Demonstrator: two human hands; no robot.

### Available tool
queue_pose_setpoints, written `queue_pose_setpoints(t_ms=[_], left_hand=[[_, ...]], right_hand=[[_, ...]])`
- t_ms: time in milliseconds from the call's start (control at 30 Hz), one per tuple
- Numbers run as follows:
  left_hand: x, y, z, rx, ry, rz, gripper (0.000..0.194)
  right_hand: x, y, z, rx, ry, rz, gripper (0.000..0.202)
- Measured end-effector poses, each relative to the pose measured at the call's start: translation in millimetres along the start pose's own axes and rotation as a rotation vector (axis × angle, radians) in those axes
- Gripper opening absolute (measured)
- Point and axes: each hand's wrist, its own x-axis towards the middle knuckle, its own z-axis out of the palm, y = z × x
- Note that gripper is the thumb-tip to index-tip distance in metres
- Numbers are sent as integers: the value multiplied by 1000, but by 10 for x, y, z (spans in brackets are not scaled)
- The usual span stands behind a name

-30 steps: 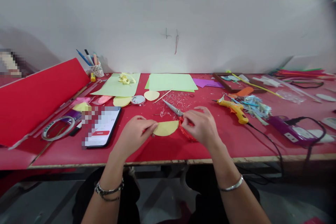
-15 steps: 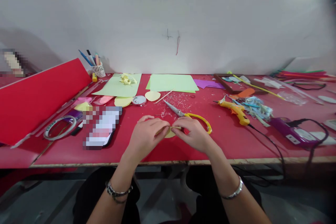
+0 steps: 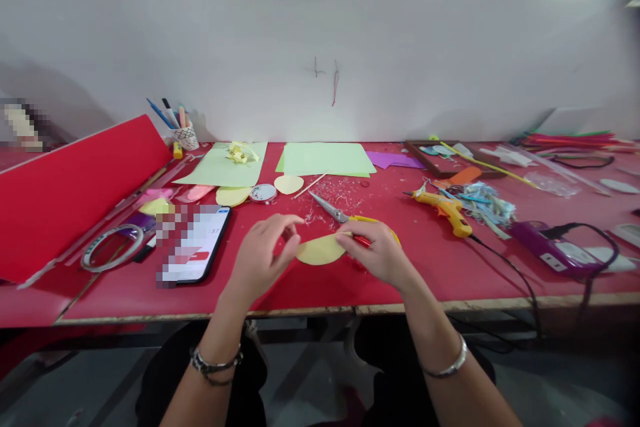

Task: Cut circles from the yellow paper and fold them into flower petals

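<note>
A folded pale yellow paper piece point(image 3: 321, 250), shaped like a half circle, is between my hands near the table's front. The fingers of my right hand point(image 3: 374, 252) pinch its right end. Just off its left end, my left hand point(image 3: 265, 255) has thumb and fingers apart and holds nothing. Scissors with yellow handles point(image 3: 336, 213) lie behind the paper, their handles partly hidden by my right hand. Further back are a pale yellow paper round point(image 3: 289, 185) and a thin stick point(image 3: 311, 185).
On the left are a phone point(image 3: 213, 243), a tape roll point(image 3: 113, 248) and a red board point(image 3: 80, 193). To the right lie a yellow glue gun point(image 3: 445, 210) with its cord and a purple power strip point(image 3: 560, 250). Green sheets point(image 3: 327, 159) lie at the back.
My left hand has let go of the paper and moved left, its fingers opening. More of the folded paper now shows, still pinched by my right hand. The phone screen now looks brighter.
</note>
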Motion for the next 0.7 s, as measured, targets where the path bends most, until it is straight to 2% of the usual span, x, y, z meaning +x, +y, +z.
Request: queue_pose_setpoints(t_ms=[67,167,267,367,467,567,633,700], left_hand=[[16,71,79,22,-27,106,13],[28,129,175,142,48,231,15],[33,133,214,250,106,281,17],[36,85,200,333,105,295,21],[19,-23,127,353,84,197,22],[-13,-130,28,266,38,-23,21],[-27,-144,0,43,-10,-179,22],[-29,-97,27,-300,-67,-274,20]], right_hand=[[11,-31,54,-1,-50,-10,23],[14,-67,87,4,-79,-11,25],[10,-83,73,20,-65,-27,25],[5,-84,35,86,-2,5,23],[-12,-57,-33,216,105,110,22],[-35,4,-102,309,233,168,22],[-38,44,-103,376,297,201,23],[-27,63,-41,443,304,238,24]])
